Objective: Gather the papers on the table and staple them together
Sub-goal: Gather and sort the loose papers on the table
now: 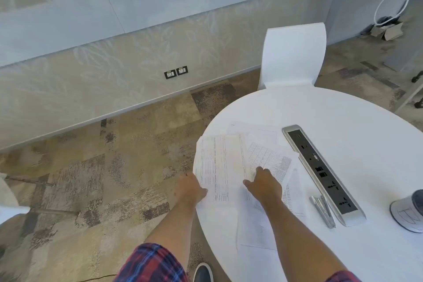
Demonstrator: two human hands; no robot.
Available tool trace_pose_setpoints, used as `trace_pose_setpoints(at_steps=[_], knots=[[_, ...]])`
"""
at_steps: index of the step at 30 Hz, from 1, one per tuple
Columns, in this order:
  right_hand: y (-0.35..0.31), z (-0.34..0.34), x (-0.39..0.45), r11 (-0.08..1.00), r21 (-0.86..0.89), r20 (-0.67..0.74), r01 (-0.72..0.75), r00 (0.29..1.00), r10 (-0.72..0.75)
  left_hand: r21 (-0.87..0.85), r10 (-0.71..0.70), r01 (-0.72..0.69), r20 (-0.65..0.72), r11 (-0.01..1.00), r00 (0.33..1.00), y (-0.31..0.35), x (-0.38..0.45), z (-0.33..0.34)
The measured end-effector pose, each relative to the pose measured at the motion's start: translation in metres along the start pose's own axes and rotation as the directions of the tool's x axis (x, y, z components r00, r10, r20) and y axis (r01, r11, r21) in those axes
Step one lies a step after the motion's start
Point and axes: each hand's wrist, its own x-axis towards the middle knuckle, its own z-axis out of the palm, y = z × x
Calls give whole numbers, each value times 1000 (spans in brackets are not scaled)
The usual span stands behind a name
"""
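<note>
Several printed papers (223, 162) lie fanned and overlapping on the left part of the round white table (343, 117). My left hand (191, 190) is at the table's left edge, its fingers pinching the near left edge of the top sheet. My right hand (263, 184) rests flat on the sheets, fingers spread, pressing down near a page with a dense table (272, 162). A silver stapler (322, 212) lies to the right of the papers, beside the power strip, apart from both hands.
A long silver power strip (320, 171) runs diagonally across the table. A grey-and-white cup (409, 210) lies at the right edge. A white chair (295, 55) stands behind the table. Patterned carpet (103, 178) lies to the left; my shoe (203, 272) is below.
</note>
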Motion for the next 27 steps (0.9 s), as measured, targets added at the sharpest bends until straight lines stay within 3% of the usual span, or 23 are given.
trace_pose_setpoints(at_steps=[3,10,16,20,27], knots=[[-5,5,3,995,55,26,-85,996,84,41,-34,30,98,999,995,1,4,3],[-18,19,4,988,-3,7,-153,988,154,-30,-22,25,107,999,994,5,8,14],[-23,30,5,975,50,10,-218,976,218,-87,0,12,139,996,990,-2,19,15],[-26,36,9,976,74,8,-205,979,205,-182,-1,21,112,983,994,-7,22,18],[-27,36,6,988,-77,20,-133,991,135,-138,-43,61,128,989,991,-5,17,14]])
